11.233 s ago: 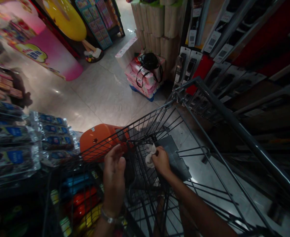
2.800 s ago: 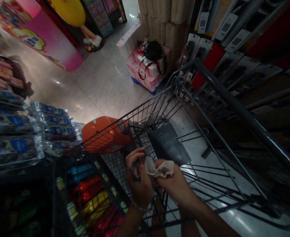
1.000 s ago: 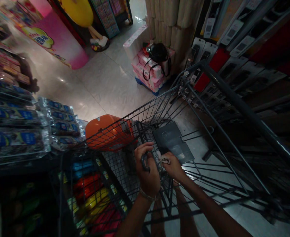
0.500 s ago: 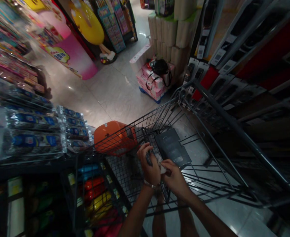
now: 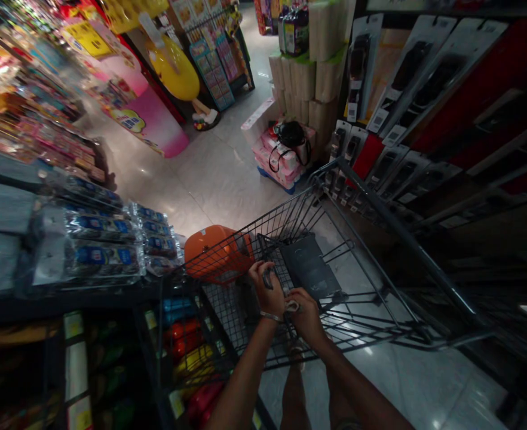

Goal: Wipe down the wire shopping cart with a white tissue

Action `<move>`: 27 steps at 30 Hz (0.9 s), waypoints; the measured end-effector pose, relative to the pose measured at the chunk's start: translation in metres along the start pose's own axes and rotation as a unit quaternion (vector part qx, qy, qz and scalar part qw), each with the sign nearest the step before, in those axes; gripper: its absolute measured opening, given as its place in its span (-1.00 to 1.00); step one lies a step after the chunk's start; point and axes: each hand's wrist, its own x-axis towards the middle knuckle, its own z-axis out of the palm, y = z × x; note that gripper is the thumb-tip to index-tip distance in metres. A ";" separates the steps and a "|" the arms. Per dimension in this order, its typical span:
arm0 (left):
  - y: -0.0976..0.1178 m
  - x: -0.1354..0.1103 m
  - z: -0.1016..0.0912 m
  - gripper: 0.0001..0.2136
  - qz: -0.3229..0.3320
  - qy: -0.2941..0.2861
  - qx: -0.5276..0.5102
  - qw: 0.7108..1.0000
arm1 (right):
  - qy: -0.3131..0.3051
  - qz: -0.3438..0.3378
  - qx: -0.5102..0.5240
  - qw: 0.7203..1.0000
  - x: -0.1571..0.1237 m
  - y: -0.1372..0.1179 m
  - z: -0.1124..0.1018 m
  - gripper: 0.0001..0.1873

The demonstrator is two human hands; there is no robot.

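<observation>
My left hand (image 5: 267,295), with a bracelet at the wrist, is over the wire shopping cart (image 5: 272,216). Its fingers are curled round a small dark curved object (image 5: 269,278) whose kind I cannot make out. Close against it, my right hand (image 5: 307,313) is closed, pinching a small whitish looped strip (image 5: 292,306) between thumb and fingers. The strip lies between the two hands; part of it is hidden. Just beyond the hands is the cart's dark grey flap (image 5: 311,266).
An orange case (image 5: 216,254) shows through the cart's far left side. Packaged goods (image 5: 104,257) fill the shelf at left. Carded items (image 5: 407,77) hang at right. A black bag (image 5: 290,134) rests on pink packs (image 5: 281,164) ahead, beside stacked paper rolls (image 5: 303,80).
The view has shifted, so the surroundings sit slightly lower and further right. My right hand has drawn the whitish strip a little back toward me; both hands stay close together.
</observation>
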 end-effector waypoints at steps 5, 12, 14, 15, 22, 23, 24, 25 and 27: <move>-0.006 -0.001 -0.004 -0.81 -0.030 -0.034 0.023 0.999 | 0.025 0.084 0.008 0.996 0.007 0.026 -0.008 -0.90; 0.004 -0.050 -0.037 -0.62 -0.080 -0.139 0.043 0.986 | 0.003 0.142 0.024 0.990 0.016 0.044 -0.031 -0.77; 0.013 -0.066 -0.048 -0.66 -0.092 -0.160 0.050 0.982 | 0.005 0.140 0.046 0.989 0.017 0.040 -0.032 -0.70; 0.017 -0.072 -0.052 -0.67 -0.098 -0.167 0.054 0.980 | 0.001 0.137 0.056 0.989 0.015 0.036 -0.030 -0.66; 0.035 -0.083 -0.056 -0.68 -0.138 -0.187 0.062 0.971 | -0.021 0.111 0.046 0.993 -0.011 0.021 -0.013 -0.75; 0.036 -0.083 -0.056 -0.68 -0.144 -0.188 0.061 0.970 | -0.018 0.111 0.034 0.993 -0.013 0.022 -0.012 -0.70; 0.036 -0.082 -0.055 -0.68 -0.151 -0.190 0.060 0.968 | -0.015 0.112 0.020 0.993 -0.013 0.025 -0.011 -0.66; 0.036 -0.082 -0.055 -0.68 -0.157 -0.192 0.058 0.967 | -0.014 0.114 0.005 0.993 -0.012 0.028 -0.010 -0.64; 0.036 -0.082 -0.055 -0.69 -0.168 -0.194 0.058 0.965 | -0.013 0.122 -0.027 0.992 -0.008 0.036 -0.010 -0.64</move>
